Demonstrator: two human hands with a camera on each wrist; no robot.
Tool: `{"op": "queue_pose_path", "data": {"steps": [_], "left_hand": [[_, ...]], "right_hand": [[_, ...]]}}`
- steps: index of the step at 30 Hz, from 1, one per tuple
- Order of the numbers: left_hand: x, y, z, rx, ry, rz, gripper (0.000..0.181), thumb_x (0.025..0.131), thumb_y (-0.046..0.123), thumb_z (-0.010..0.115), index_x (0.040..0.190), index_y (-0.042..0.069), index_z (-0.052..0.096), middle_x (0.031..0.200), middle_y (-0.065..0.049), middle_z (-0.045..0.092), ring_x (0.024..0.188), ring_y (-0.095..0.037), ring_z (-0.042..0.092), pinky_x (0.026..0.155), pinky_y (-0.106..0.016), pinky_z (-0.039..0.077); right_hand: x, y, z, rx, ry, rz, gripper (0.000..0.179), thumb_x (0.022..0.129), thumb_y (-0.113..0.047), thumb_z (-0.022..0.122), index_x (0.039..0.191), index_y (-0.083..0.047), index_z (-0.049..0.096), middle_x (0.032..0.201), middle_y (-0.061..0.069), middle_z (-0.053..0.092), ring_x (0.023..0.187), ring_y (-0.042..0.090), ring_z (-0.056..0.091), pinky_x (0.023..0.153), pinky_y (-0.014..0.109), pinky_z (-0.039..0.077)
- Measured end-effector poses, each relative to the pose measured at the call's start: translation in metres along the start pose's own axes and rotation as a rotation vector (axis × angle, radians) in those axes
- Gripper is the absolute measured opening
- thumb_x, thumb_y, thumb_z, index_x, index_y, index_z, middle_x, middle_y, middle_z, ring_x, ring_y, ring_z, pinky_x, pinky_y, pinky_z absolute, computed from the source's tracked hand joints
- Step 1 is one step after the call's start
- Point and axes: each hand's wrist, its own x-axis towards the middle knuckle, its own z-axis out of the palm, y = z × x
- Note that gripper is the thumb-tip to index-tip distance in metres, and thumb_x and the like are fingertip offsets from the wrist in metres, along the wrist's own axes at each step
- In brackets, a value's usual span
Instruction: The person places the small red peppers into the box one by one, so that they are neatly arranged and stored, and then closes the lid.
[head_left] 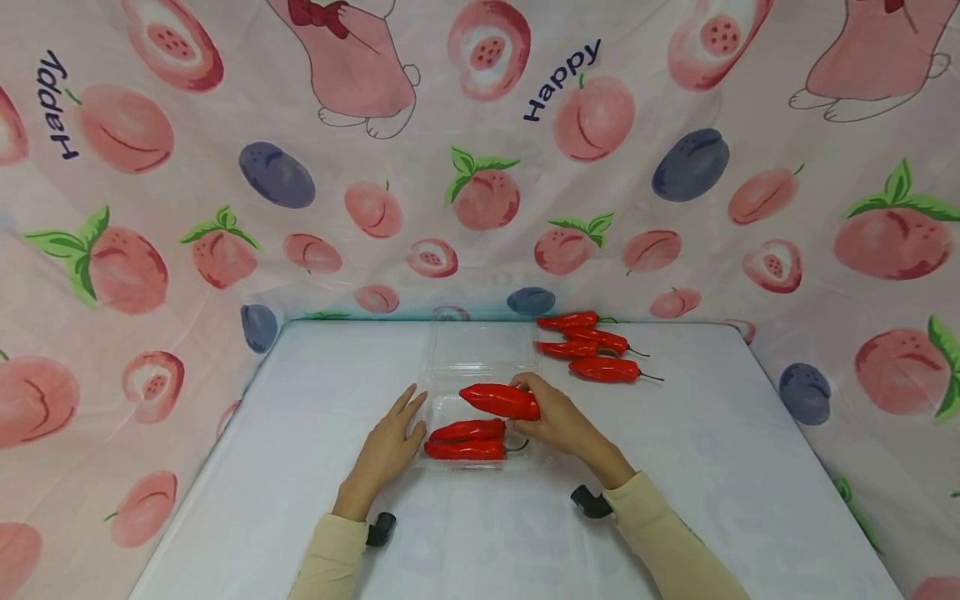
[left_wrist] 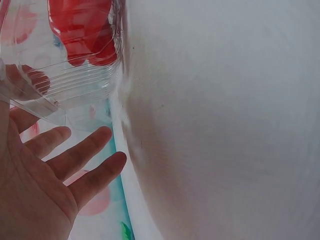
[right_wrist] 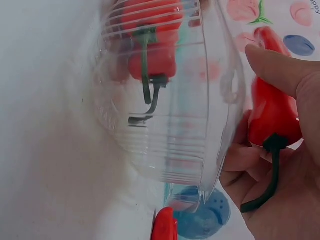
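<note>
Your right hand (head_left: 558, 421) has its grip curled round a red pepper (head_left: 501, 401), holding it just above the clear plastic box (head_left: 480, 354) on the bench (head_left: 712, 467). Two peppers (head_left: 467, 441) lie inside that box. Your left hand (head_left: 390, 442) rests flat, fingers straight, against the box's left side. Four more peppers (head_left: 592, 346) lie behind the box, to its right.

Glossy red chili pepper (head_left: 501, 401) with green stem, lying sideways just above clear plastic clamshell box (head_left: 480, 360), near-centre table; two more peppers inside.
</note>
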Motion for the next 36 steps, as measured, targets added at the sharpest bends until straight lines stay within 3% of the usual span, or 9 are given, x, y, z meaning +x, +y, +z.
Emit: {"op": "queue_pose_path", "data": {"steps": [10,24,31,36], "left_hand": [[-0.001,0.0,0.001,0.005,0.002,0.001,0.052,0.097,0.026,0.055,0.149,0.022,0.045,0.161,0.0,0.033,0.138,-0.033,0.047,0.108,-0.057,0.043],[-0.001,0.002,0.0,0.007,0.01,-0.006,0.053,0.097,0.026,0.056,0.149,0.022,0.045,0.161,0.0,0.033,0.138,-0.032,0.048,0.107,-0.057,0.044],[-0.001,0.0,0.001,0.006,0.01,0.0,0.052,0.097,0.025,0.055,0.148,0.022,0.045,0.161,0.0,0.033,0.138,-0.033,0.048,0.108,-0.057,0.043],[0.0,-0.001,0.002,0.011,0.012,0.001,0.053,0.097,0.026,0.055,0.149,0.022,0.045,0.161,0.0,0.033,0.139,-0.032,0.047,0.108,-0.056,0.043]], "right_hand": [[0.004,-0.002,0.002,-0.047,0.019,-0.07,0.054,0.082,-0.03,0.08,0.131,-0.024,0.058,0.118,-0.004,0.056,0.107,0.016,0.056,0.09,0.036,0.058],[0.008,-0.01,0.011,-0.084,0.094,-0.046,0.048,0.084,-0.03,0.077,0.129,-0.022,0.062,0.121,-0.004,0.066,0.108,0.016,0.059,0.092,0.038,0.056],[0.012,-0.015,0.019,-0.097,0.084,-0.039,0.047,0.084,-0.027,0.078,0.128,-0.019,0.062,0.118,-0.001,0.064,0.104,0.015,0.059,0.087,0.034,0.058],[0.012,-0.019,0.023,-0.114,0.062,-0.025,0.048,0.085,-0.03,0.076,0.129,-0.018,0.061,0.122,0.001,0.065,0.107,0.018,0.059,0.091,0.037,0.057]]}}
